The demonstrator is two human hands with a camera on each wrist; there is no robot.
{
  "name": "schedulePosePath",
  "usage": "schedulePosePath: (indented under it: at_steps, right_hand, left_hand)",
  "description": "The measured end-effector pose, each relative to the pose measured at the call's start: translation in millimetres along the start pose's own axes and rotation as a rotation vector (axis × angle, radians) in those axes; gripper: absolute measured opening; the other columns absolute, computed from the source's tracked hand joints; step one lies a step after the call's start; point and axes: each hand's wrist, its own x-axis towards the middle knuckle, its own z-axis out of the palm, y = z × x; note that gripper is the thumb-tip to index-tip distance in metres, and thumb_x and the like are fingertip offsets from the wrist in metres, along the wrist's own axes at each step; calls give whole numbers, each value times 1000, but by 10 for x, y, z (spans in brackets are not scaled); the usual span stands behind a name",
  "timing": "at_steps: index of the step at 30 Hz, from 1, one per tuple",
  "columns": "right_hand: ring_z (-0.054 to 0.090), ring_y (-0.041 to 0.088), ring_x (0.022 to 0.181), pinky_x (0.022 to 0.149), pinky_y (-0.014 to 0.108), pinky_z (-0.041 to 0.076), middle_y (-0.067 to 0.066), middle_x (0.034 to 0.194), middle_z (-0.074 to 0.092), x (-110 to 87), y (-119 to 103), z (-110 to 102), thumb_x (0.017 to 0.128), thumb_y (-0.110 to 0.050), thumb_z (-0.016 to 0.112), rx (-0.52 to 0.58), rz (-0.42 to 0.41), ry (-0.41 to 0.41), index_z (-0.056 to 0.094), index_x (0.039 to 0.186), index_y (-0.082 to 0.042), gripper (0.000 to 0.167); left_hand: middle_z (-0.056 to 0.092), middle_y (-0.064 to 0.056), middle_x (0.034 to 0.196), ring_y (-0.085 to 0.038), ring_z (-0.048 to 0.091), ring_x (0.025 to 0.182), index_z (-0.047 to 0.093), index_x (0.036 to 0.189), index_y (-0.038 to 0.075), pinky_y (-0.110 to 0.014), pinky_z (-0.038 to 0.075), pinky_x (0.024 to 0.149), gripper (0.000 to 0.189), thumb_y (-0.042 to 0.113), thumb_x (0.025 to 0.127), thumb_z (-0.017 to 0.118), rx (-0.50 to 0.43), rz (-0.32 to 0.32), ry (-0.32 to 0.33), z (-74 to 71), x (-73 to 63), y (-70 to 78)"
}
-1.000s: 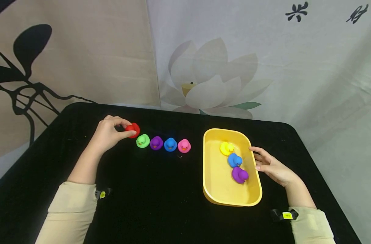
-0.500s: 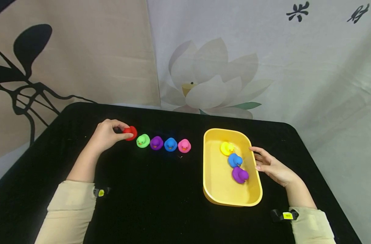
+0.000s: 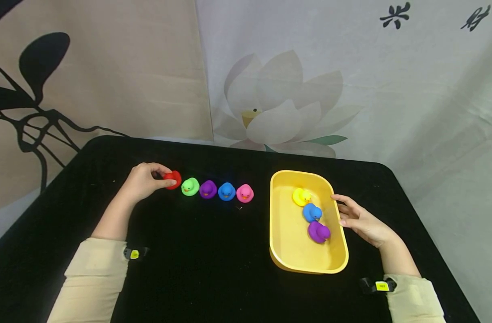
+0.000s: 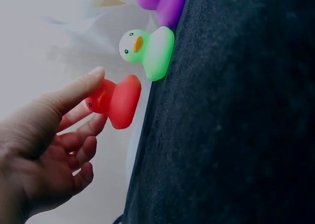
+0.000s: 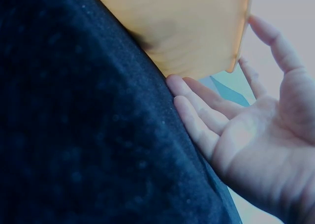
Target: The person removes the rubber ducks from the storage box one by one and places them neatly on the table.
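Observation:
My left hand [image 3: 142, 183] pinches a red rubber duck [image 4: 124, 104] between thumb and fingers, low over the black cloth at the left end of a row. Right beside it is a green rubber duck [image 3: 190, 187], followed by a purple duck [image 3: 208, 190], a blue duck [image 3: 226, 192] and a pink duck [image 3: 245, 194]. On the right, my right hand [image 3: 369, 225] touches the side of a yellow bin [image 3: 284, 233] with extended fingers, the thumb at its rim. Inside the bin lie a yellow duck [image 3: 301, 197], another blue duck [image 3: 312, 212] and another purple duck [image 3: 319, 232].
Black cloth [image 3: 197, 269] covers the table. Behind the table's far edge hangs a pale curtain [image 3: 149, 67] with a printed lotus and dark leaves. A band with a small camera sits on each wrist.
My left hand has moved the red duck slightly left and down toward the cloth, from behind the green duck to its left side. The right hand and bin stay in place.

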Motion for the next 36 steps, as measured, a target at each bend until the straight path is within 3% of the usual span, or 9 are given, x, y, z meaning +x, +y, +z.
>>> schedulePosePath:
  at_steps: [17, 36]
  right_hand:
    - [54, 19, 117, 94, 32, 45, 11, 139, 42, -10, 8, -19, 96, -6, 52, 39, -18, -31, 27, 145, -15, 56]
    - [54, 21, 116, 94, 32, 45, 15, 140, 39, -5, 15, -3, 96, -6, 52, 0, -12, -7, 26, 146, -14, 57]
  left_hand:
    - [58, -16, 103, -29, 48, 91, 65, 108, -1, -40, 41, 72, 35, 25, 85, 73, -13, -30, -11, 72, 18, -105]
    - [59, -16, 101, -28, 50, 87, 65, 108, -1, -38, 42, 70, 36, 26, 86, 73, -33, -48, -19, 82, 23, -117]
